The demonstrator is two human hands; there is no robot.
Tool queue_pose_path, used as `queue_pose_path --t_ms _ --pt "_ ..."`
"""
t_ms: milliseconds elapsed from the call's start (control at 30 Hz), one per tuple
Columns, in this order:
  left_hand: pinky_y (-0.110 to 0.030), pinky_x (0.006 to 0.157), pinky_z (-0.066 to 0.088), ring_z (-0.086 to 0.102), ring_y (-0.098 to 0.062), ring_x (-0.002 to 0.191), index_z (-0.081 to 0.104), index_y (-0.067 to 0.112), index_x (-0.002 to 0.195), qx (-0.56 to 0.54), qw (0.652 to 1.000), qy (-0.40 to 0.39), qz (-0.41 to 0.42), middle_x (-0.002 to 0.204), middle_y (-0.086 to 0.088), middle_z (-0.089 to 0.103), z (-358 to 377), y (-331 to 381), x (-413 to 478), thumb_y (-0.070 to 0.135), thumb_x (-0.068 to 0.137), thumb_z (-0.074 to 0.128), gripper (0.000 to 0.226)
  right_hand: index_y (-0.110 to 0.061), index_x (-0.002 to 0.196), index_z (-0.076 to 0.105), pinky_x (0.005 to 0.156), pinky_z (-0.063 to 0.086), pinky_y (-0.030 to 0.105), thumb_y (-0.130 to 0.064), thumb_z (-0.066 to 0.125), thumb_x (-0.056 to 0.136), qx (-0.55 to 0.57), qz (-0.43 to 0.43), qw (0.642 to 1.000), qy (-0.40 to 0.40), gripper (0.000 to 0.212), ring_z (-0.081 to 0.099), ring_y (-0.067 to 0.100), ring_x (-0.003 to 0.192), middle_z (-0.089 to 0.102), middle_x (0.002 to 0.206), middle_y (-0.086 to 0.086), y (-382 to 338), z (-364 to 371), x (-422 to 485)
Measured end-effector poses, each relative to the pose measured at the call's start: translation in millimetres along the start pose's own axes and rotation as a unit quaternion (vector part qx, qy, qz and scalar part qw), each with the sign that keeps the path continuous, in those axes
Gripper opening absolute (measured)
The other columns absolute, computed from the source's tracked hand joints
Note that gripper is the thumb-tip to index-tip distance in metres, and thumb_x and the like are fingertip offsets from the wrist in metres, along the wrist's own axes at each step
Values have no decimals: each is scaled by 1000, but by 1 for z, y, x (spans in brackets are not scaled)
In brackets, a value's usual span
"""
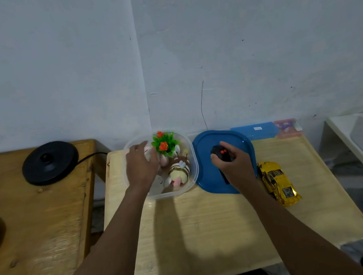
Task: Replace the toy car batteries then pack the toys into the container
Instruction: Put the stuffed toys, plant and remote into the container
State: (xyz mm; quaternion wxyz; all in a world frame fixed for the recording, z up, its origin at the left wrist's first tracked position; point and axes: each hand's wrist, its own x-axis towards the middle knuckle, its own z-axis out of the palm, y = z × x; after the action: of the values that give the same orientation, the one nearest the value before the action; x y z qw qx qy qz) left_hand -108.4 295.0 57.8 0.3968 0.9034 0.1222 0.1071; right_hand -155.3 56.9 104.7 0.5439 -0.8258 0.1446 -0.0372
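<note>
Bare forearms, left hand (138, 166), right hand (233, 162); sleeveless.

Left hand (141, 165) in container (192, 177), right hand (232, 163) gripping remote (219, 153) — yellow car (277, 182) beside.

Gold toy car (278, 182), blue lid (204, 157), brown-striped plush (179, 168)

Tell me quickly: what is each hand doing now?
Left hand: open, reaching into the clear container, on the plush toys.
Right hand: closed, holding the black remote control.
</note>
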Motion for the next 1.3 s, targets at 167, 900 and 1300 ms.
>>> queue_pose_path --t_ms 167,900,1300 --pt "-45 107 38 41 -34 131 43 17 145 52 985 -162 42 147 -13 41 25 21 25 41 93 59 59 -17 132 59 73 51 12 -29 81 77 14 15 999 -31 60 61 -4 87 64 107 -9 -12 13 16" --pt "-39 76 43 53 -30 91 61 8 104 118 972 -177 102 98 -9 62 49 -27 28 27 69 58 40 -19 125 49 91 48 32 -13 61 93 -237 -163 903 -320 34 55 17 106 58 121 3 -44 107 118" --pt "-33 92 41 50 -24 116 70 11 112 64 989 30 131 128 -16 59 8 -15 12 22 84 58 32 -23 121 65 87 45 30 -15 50 94 -379 -205 855 -289 32 61 23 109 66 122 1 -31 149 120"
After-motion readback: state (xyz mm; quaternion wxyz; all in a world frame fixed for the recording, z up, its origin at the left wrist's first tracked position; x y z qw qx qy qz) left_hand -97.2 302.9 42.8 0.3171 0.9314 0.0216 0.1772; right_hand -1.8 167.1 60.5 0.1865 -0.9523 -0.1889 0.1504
